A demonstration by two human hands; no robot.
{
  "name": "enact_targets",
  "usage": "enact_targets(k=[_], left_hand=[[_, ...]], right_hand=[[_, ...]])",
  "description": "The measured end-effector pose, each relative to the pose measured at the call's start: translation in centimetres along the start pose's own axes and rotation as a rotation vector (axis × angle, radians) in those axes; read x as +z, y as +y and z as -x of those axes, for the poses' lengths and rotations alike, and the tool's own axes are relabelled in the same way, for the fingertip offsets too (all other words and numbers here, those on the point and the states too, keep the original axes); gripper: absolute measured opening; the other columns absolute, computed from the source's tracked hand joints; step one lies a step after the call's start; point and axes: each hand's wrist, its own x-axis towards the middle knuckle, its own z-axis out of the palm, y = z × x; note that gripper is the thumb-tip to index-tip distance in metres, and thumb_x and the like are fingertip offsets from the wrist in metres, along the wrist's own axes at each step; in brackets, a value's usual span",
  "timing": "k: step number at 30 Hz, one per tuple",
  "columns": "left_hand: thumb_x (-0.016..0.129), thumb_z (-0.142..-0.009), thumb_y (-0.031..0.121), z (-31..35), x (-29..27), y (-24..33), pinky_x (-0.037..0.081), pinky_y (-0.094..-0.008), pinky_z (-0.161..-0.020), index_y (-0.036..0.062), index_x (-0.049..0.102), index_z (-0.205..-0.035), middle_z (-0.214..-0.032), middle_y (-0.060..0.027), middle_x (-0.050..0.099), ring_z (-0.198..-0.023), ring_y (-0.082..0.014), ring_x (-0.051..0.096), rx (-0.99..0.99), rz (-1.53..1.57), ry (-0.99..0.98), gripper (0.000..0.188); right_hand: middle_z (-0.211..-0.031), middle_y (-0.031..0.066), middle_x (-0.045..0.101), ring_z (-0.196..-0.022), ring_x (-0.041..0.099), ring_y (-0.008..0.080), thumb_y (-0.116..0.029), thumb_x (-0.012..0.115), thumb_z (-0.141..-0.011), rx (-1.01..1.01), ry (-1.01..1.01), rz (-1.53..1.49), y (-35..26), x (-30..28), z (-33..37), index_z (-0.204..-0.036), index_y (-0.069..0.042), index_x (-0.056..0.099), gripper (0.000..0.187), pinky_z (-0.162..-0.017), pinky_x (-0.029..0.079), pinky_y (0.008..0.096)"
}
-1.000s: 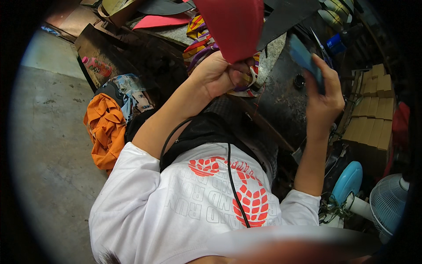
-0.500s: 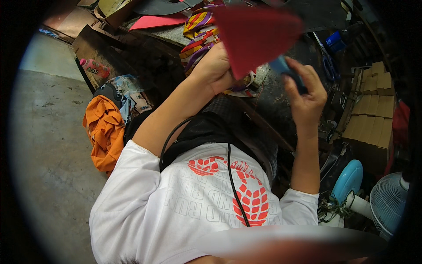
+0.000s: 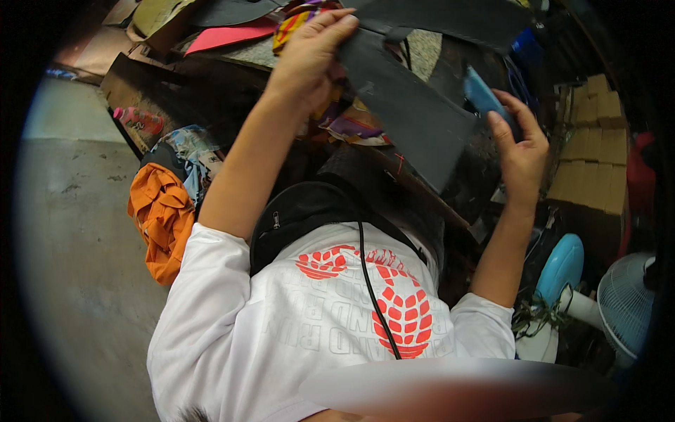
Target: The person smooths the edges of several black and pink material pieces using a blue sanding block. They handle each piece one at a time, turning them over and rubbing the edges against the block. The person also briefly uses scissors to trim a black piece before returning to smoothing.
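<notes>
My left hand [image 3: 309, 60] is raised in front of me and grips the upper corner of a flat black sheet [image 3: 411, 112], which slants down to the right. My right hand [image 3: 520, 148] is up beside the sheet's right edge and holds a small blue tool [image 3: 485, 95] between thumb and fingers. The tool's tip sits close to the sheet; whether it touches is unclear. Below both hands lies a dark, cluttered workbench [image 3: 394, 176].
A red sheet [image 3: 225, 35] and colourful scraps [image 3: 351, 123] lie on the bench. An orange cloth [image 3: 162, 218] sits on the concrete floor at left. Cardboard boxes [image 3: 590, 155] are stacked at right, with a blue fan [image 3: 562, 271] and a white fan [image 3: 626, 302] beneath them.
The red sheet my left hand held up is gone from it; the hand now holds a black sheet. My right hand with the blue tool has stayed near the sheet's right edge.
</notes>
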Motion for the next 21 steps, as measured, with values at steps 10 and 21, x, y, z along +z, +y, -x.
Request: enact_targets(k=[10,21], left_hand=[[0.069,-0.09,0.012,2.1,-0.4,1.4,0.057,-0.0223,-0.063,0.0004,0.054,-0.124,-0.104,-0.0067,0.067,-0.084,-0.011,0.067,0.002,-0.208,-0.046,0.039],[0.068,-0.088,0.012,5.4,1.1,1.9,0.052,-0.0223,-0.063,-0.0005,0.06,-0.107,-0.092,-0.0047,0.067,-0.079,-0.0091,0.064,-0.112,-0.662,-0.14,0.024]], right_hand=[[-0.082,-0.0007,0.063,-0.077,0.063,0.0185,-0.018,0.074,-0.076,-0.317,-0.094,0.92,-0.2,-3.8,-1.2,-0.095,-0.022,0.074,0.019,-0.069,0.052,0.033],[-0.083,-0.0003,0.063,-0.078,0.064,0.0182,-0.017,0.074,-0.076,-0.397,-0.049,0.972,-0.7,-3.5,-1.7,-0.096,-0.022,0.073,0.021,-0.069,0.052,0.0332]])
